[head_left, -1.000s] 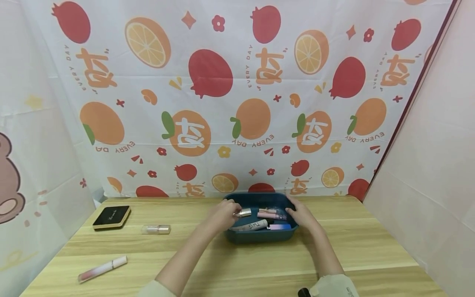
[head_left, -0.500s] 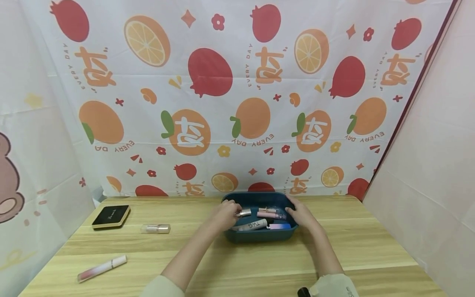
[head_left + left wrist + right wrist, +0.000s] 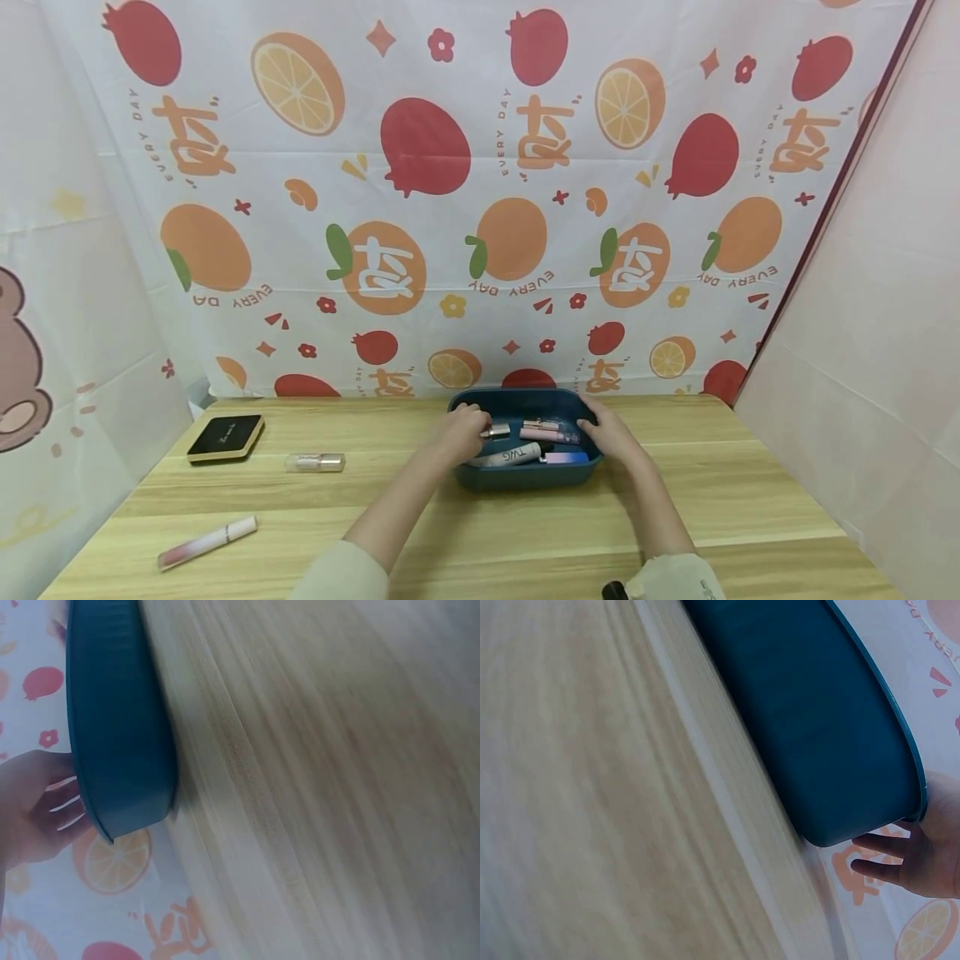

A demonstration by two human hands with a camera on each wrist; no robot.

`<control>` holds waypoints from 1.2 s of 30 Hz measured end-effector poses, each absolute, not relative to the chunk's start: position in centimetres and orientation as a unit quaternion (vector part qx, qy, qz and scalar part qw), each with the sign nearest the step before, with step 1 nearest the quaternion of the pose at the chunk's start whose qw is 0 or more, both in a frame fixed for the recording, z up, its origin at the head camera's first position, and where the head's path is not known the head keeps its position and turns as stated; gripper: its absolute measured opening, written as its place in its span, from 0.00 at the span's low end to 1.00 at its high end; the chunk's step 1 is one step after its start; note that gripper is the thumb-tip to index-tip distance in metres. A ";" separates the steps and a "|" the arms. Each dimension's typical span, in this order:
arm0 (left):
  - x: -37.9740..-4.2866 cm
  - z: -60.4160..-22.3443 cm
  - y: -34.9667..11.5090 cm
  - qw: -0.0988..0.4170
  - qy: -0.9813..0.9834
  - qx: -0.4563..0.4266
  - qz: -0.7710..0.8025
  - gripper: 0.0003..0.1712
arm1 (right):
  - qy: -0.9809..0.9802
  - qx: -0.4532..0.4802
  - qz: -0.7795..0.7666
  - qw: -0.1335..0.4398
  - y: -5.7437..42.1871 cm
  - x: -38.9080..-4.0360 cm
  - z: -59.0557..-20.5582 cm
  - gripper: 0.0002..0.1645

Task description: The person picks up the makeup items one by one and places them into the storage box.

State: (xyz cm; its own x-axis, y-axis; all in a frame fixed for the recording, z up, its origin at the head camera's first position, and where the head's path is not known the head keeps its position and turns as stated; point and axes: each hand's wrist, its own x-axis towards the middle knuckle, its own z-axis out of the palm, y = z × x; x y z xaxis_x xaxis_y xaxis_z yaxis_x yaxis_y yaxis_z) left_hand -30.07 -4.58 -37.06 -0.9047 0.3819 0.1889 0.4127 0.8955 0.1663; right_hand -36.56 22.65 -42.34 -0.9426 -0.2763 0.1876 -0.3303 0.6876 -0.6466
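The left hand (image 3: pixel 459 435) bends its fingers over one end of the dark teal bin (image 3: pixel 525 478) and pinches a small metallic tube (image 3: pixel 497 431); its own knuckles hide the fingertips and the tube's near end. The tube lies inside the bin, its long axis running roughly from hand to hand, with the shiny end pointing toward the right hand. In the left wrist view the rim covers part of those fingers, and the tube is out of sight.

The right hand (image 3: pixel 611 432) clasps the bin's opposite end, thumb inside, other fingers outside, so the bin stretches lengthwise between the two hands. The thumb is mostly hidden in the right wrist view, which is dim. Between the hands, a white tube (image 3: pixel 514 455) marked TWG is partly covered by the front wall. Near the right sleeve (image 3: pixel 678 577), a dark object (image 3: pixel 614 591) is cut off, too little visible to identify.
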 end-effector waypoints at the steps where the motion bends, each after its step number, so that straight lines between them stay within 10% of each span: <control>1: -30.1 -37.1 -4.5 0.073 -0.972 -0.202 -0.099 0.07 | -0.918 0.165 0.358 0.038 22.6 -36.5 -42.3 0.33; 36: -31.4 -38.9 -3.3 0.055 -0.979 -0.179 -0.081 0.05 | -0.922 0.177 0.345 0.022 22.9 -36.8 -42.4 0.33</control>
